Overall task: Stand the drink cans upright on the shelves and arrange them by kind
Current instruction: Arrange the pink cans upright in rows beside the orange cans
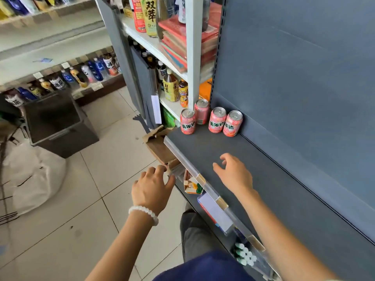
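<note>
A person's two bare arms reach forward from the bottom of the view. The left hand [151, 187], with a white bead bracelet [144, 213] at the wrist, hangs over the tiled floor [60, 240] just beside the front edge of a dark grey shelf [253, 189]; its fingers are loosely curled near a torn cardboard box [157, 146] below the shelf lip and hold nothing. The right hand [233, 173] hovers over the bare shelf surface, fingers spread and relaxed, also holding nothing. Farther along the same shelf, at its far end, four pink drink cans [217, 120] stand upright: two side by side against the back panel [294, 67], one near the front edge, one behind it by the white upright post [191, 57]. Beyond the post, neighbouring shelves hold bottled drinks [170, 88].
</note>
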